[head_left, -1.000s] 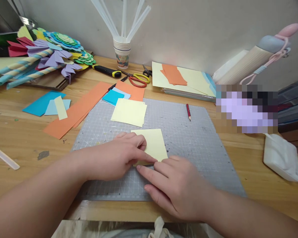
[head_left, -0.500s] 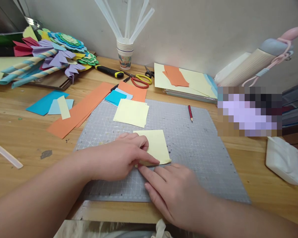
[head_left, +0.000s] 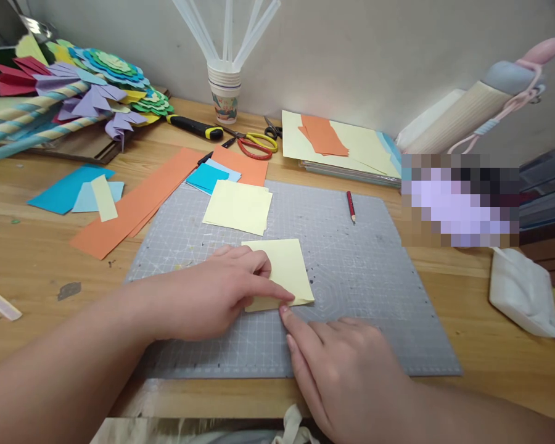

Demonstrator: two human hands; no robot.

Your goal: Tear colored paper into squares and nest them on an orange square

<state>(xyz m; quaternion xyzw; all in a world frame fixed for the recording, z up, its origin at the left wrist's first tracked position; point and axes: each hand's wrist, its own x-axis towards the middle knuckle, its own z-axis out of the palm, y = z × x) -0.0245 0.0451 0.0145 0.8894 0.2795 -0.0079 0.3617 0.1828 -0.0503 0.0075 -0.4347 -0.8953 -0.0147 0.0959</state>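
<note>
"Paper point(head_left: 284, 268), pale yellow: where is it?"

"On the grey mat point(head_left: 365, 296), nearly square, just far and slightly left of the right hand point(head_left: 340, 364), near edge running left to right. The left hand point(head_left: 231, 287) covers its left part."

"The grips?"

"Left presses with one stretched finger; whether its thumb pinches, I can't tell. Right's fingertip touches the near edge, thumb slightly apart, pinching nothing."

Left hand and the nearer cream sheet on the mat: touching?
Touching. The head view shows the left hand over the cream sheet, its extended fingertip resting by the near edge, no gap visible.
</note>
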